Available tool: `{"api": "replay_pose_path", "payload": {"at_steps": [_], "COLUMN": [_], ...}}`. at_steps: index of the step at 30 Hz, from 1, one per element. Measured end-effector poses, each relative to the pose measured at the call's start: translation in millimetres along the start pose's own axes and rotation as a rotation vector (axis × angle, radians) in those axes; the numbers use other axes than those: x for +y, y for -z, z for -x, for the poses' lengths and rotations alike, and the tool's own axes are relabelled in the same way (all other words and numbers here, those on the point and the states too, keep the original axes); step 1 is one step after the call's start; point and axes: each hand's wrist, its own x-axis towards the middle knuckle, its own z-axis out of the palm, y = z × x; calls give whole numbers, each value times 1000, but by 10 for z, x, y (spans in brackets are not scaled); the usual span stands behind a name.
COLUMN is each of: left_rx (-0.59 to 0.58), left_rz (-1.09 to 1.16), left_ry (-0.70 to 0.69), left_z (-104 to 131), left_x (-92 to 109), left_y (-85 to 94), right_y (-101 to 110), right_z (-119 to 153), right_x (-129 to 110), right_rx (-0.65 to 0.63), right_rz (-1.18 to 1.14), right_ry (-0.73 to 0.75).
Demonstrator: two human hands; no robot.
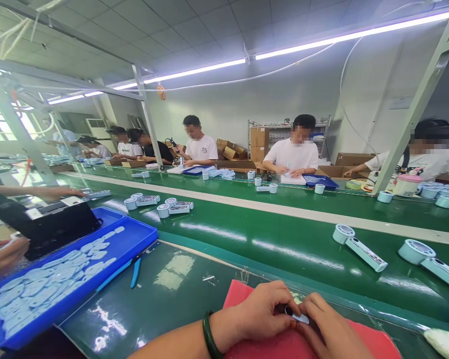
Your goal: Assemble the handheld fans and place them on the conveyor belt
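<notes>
My left hand [264, 310], with a dark green bangle [208, 335] on its wrist, grips a small light-blue part [302, 318] between thumb and fingers. The part shows a dark oval at one end, and most of it is hidden by my fingers. Closed on its other side is my right hand [327, 326]. Both hands rest low over a red pad [237, 293] on the green worktop [153, 294]. On the belt beyond lie light-blue devices [364, 253] with round heads and long handles.
A blue tray [134, 234] of flat light-blue pieces stands left, with blue-handled pliers [135, 273] beside it. A co-worker's hand [7, 254] is near a black box [60, 224]. The green conveyor [228, 229] crosses ahead; several people work beyond. A white bundle [445, 344] lies right.
</notes>
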Motion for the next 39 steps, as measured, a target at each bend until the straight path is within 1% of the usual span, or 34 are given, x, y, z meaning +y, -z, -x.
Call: {"api": "replay_pose_path", "payload": {"at_steps": [22,32,39], "left_rx": [8,9,12], "left_rz": [12,17,20], "left_ry": [-12,-20,-22], "left_z": [6,7,9], "left_x": [9,-8,-4], "left_y": [-5,-4,-2], "right_y": [-23,-40,-3], "right_z": [-5,12,-2], "right_x": [33,48,-3], "right_rx": [-38,-2,6], "right_rz": [-33,-26,-27], "right_ry": [-21,-5,-3]}}
